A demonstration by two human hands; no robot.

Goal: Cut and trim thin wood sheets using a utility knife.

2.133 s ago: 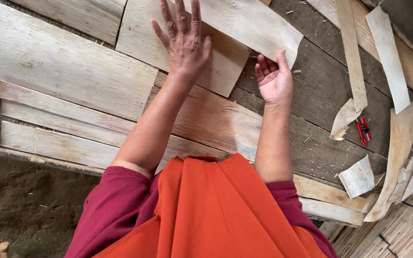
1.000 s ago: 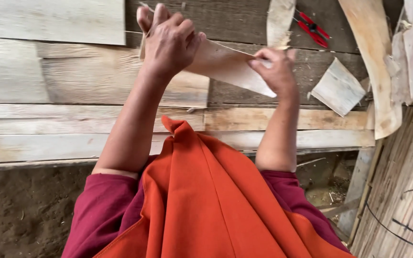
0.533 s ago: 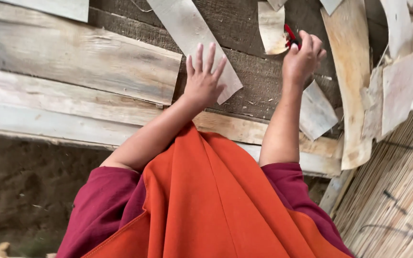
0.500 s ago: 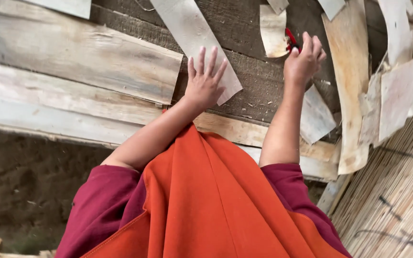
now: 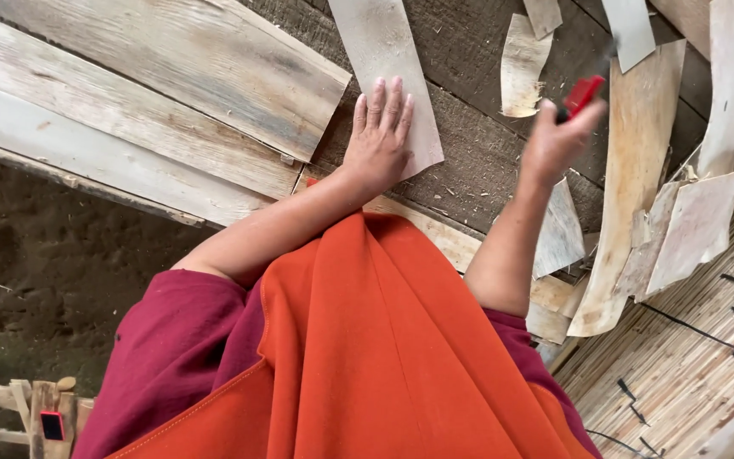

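The left hand lies flat, fingers spread, on the near end of a pale wood strip whose long axis runs away over the dark plank floor, while right of that strip the right hand grips a raised red-handled cutter.

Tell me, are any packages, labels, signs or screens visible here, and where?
No packages, labels, signs or screens can be made out.
Small red and black object: bottom left corner, on pale wooden sticks; too small to tell what it is.
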